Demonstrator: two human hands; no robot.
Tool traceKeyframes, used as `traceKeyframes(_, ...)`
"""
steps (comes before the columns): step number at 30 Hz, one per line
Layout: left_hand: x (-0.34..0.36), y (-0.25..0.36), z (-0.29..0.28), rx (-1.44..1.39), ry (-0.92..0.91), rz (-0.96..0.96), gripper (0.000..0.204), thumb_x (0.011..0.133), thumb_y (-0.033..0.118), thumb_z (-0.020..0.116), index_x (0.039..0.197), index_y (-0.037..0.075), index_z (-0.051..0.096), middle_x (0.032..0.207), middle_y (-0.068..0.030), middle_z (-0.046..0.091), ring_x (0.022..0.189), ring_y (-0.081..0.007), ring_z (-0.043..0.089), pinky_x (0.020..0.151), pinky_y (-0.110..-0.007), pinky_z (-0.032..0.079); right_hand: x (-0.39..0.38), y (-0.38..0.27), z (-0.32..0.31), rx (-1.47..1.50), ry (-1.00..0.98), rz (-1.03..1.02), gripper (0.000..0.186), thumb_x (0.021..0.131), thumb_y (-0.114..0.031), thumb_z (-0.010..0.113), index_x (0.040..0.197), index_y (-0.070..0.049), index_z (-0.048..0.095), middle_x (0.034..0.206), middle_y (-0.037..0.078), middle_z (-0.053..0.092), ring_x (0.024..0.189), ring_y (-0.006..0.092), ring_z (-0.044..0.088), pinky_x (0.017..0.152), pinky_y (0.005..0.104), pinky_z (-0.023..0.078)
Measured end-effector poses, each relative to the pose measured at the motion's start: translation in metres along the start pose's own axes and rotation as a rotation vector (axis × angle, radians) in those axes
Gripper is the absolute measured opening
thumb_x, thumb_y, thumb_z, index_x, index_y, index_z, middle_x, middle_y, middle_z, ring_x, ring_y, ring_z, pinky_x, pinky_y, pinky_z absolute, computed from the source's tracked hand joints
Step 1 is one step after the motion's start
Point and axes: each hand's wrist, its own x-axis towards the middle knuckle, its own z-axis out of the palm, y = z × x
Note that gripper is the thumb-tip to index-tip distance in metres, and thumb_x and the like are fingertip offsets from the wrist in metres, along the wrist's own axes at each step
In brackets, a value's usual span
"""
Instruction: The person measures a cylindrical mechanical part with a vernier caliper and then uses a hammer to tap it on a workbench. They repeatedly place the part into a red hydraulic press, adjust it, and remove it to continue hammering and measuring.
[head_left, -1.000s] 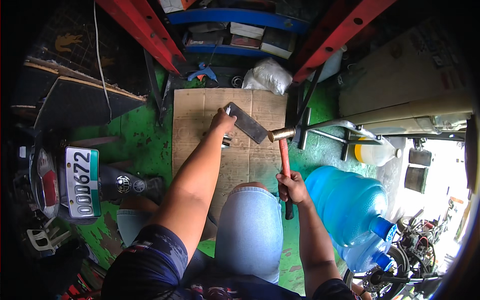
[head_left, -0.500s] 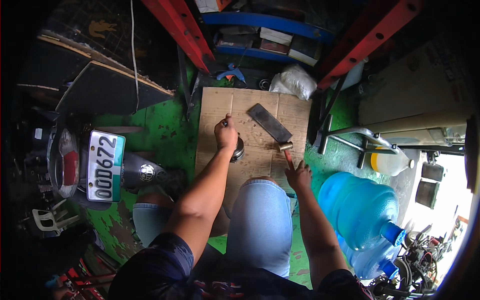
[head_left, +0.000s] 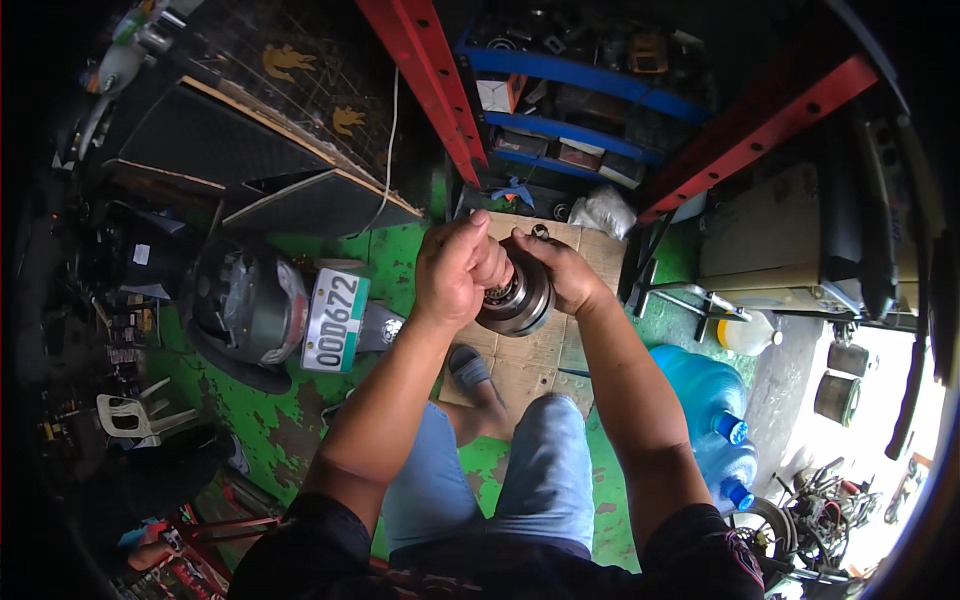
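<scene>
Head: metal hub (head_left: 520, 300) within both hands' grip.

The floor (head_left: 400, 255) is painted green, worn and chipped to grey in patches, with a flat sheet of cardboard (head_left: 545, 350) laid on it. Red steel beams (head_left: 420, 70) slant above blue shelves (head_left: 580, 130) crowded with boxes. Blue water jugs (head_left: 700, 385) stand at right, where bright daylight enters.
</scene>
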Motion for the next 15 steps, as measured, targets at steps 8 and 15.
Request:
traceKeyframes(8,-0.029,0.249,0.136,0.300,-0.795,0.095,0.048,0.101,0.019,0.062,0.059,0.005,0.043,0.053,-0.0066,0.042,0.047,-0.0238,0.043,0.051,-0.040,0.031,-0.136,-0.099,0.228,0.062,-0.044,-0.139,0.024,0.105,-0.035,0.063,0.101,-0.011,0.059,0.084,0.006,0.064,0.086,0.0249,0.068,0.084,0.0412,0.056)
traceKeyframes(15,-0.024,0.437,0.229,0.127,-1.225,0.323,0.050,0.100,0.016,0.063,0.057,0.009,0.038,0.053,-0.0056,0.036,0.043,-0.0276,0.040,0.048,-0.043,0.033,-0.234,-0.190,0.412,0.035,-0.180,-0.524,0.050,0.102,-0.067,0.050,0.085,-0.021,0.044,0.063,-0.007,0.030,0.054,0.0104,0.035,0.064,0.0340,0.043)
